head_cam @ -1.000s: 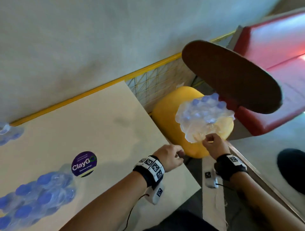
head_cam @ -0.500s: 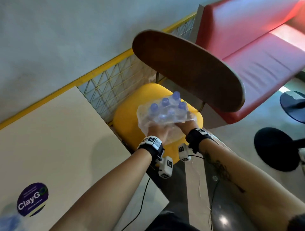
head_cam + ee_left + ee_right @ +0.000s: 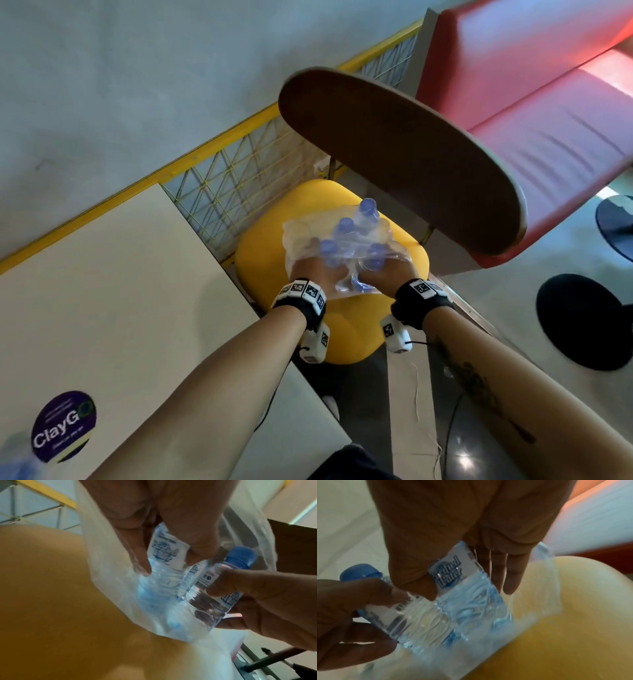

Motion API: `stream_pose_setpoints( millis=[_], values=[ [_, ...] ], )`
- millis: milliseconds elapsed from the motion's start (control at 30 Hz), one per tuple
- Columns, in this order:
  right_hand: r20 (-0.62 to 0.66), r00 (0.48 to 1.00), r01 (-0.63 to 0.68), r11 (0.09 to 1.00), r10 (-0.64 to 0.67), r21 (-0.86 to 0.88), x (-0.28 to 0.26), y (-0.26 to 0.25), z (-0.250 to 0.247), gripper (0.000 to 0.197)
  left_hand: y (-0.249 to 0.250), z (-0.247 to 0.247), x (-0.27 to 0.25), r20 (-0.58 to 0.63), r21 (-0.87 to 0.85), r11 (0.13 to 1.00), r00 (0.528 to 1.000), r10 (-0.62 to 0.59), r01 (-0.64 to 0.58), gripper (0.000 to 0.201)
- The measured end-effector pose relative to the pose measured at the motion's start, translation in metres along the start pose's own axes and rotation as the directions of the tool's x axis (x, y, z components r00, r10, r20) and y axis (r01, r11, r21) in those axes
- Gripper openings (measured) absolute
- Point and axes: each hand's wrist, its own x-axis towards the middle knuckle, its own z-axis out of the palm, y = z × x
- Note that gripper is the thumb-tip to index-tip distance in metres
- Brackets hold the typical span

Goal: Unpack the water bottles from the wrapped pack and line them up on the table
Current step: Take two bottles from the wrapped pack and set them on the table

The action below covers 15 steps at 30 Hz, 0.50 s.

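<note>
The wrapped pack (image 3: 342, 236) of blue-capped water bottles lies on a yellow chair seat (image 3: 263, 260), its clear plastic loose and crumpled. Both hands reach into it side by side. My left hand (image 3: 313, 270) grips a bottle (image 3: 164, 550) by its white label between thumb and fingers (image 3: 197, 555). My right hand (image 3: 388, 279) grips another labelled bottle (image 3: 450, 574), thumb on the label. In the left wrist view that right-hand bottle (image 3: 214, 588) shows its blue cap up. Further caps poke up through the wrap beyond the hands.
The cream table (image 3: 102, 308) with a purple round sticker (image 3: 63, 426) lies left; blurred blue bottles (image 3: 13, 459) show at its near corner. A brown chair back (image 3: 394, 154) overhangs the seat. Yellow wire railing (image 3: 233, 171), red bench (image 3: 531, 102), black round base (image 3: 582, 322).
The view swung from the table to the chair. My left hand left the table edge and joined the right at the pack. Both hands went from pinching wrap to gripping bottles.
</note>
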Motion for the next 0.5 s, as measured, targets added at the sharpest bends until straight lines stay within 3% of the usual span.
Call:
stream_pose_setpoints(
  millis=[100,233,333,500],
  values=[
    [0.054,0.998,0.044,0.998,-0.041,-0.055,-0.016,0.001,-0.017,0.043,0.002,-0.008,-0.019,0.014,-0.074,0.995,0.998,0.065,-0.064,0.046],
    [0.14,0.99,0.037,0.994,-0.023,-0.101,-0.046,0.01,-0.041,0.033,0.0,-0.029,-0.059,0.045,-0.219,0.952,0.973,0.227,-0.212,0.041],
    [0.114,0.993,0.029,0.983,-0.008,-0.182,-0.076,0.012,-0.048,0.04,-0.018,-0.041,-0.092,0.031,-0.295,0.919,0.959,0.282,-0.261,0.027],
    [0.12,0.986,0.146,0.958,-0.119,-0.248,-0.139,-0.027,-0.025,0.04,-0.083,-0.071,-0.15,-0.103,-0.169,0.926,0.941,0.323,-0.337,0.039]
  ],
)
